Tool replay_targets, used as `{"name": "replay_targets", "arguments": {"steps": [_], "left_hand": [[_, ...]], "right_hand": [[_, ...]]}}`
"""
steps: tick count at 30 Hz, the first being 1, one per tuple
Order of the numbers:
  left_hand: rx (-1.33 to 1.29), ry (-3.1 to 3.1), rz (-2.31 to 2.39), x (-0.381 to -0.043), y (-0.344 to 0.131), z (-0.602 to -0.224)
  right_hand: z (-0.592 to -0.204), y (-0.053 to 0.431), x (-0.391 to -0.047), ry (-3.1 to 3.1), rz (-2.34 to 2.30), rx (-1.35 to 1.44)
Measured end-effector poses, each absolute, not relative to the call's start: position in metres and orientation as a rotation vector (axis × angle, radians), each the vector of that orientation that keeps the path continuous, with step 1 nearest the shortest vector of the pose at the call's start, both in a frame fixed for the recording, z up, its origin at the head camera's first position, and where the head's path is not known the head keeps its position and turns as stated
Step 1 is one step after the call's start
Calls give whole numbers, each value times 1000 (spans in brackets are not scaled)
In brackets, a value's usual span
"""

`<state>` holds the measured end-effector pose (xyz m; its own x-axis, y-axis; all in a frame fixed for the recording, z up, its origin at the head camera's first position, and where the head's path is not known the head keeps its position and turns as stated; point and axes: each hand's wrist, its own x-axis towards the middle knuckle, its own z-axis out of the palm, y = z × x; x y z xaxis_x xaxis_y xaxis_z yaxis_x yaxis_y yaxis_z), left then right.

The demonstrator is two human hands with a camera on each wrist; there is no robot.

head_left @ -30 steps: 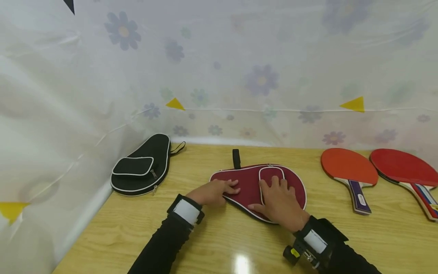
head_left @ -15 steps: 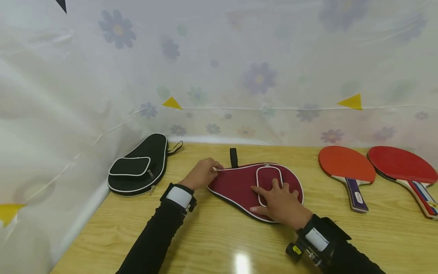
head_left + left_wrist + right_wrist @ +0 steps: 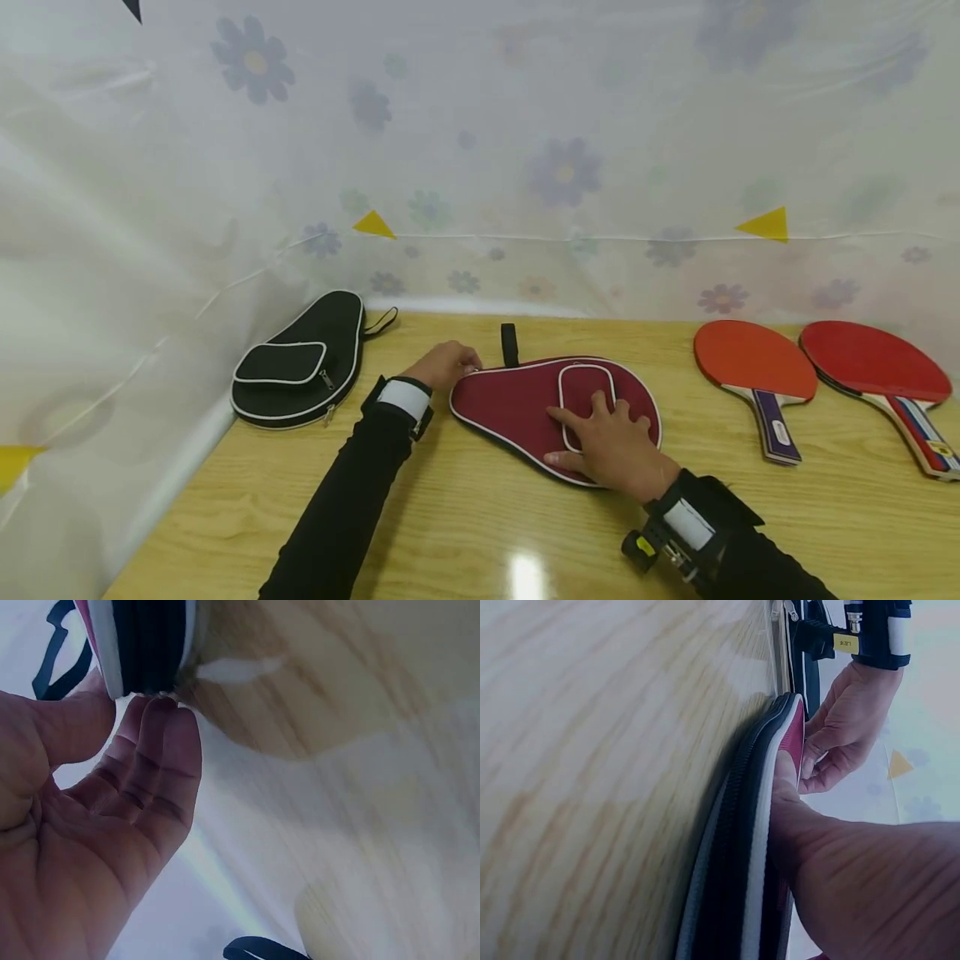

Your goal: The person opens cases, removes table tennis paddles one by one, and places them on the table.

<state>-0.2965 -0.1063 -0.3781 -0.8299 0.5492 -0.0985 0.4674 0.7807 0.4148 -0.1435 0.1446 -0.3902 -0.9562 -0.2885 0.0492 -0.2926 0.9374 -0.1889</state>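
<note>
A dark red table tennis bat case [image 3: 517, 396] with white piping lies flat on the table, its narrow end to the left. At that narrow end my left hand [image 3: 444, 365] pinches the zipper pull, which is mostly hidden by the fingers. In the left wrist view the thumb and fingertips of the left hand [image 3: 127, 765] meet at the zipped edge of the case [image 3: 150, 645]. My right hand [image 3: 618, 450] rests with spread fingers on the wide end, over the case's front pocket [image 3: 587, 383]. The black side band with its zipper [image 3: 735, 802] shows in the right wrist view.
A black bat case [image 3: 300, 367] with a wrist loop lies at the left by the curtain. At the right are an orange-red bat [image 3: 753, 358] with a purple handle and a red bat [image 3: 873, 358] with a striped handle. A flowered curtain [image 3: 480, 167] hangs behind the table.
My left hand has moved from the lower left side of the red case up to its narrow tip and pinches the zipper pull there. The right hand stays on the pocket.
</note>
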Motion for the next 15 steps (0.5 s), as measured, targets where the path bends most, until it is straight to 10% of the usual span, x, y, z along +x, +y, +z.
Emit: {"name": "replay_targets", "arguments": {"steps": [15], "left_hand": [[836,2730,607,-300,-114,-383]], "right_hand": [[-390,145,-143,-3049,238,455]]}}
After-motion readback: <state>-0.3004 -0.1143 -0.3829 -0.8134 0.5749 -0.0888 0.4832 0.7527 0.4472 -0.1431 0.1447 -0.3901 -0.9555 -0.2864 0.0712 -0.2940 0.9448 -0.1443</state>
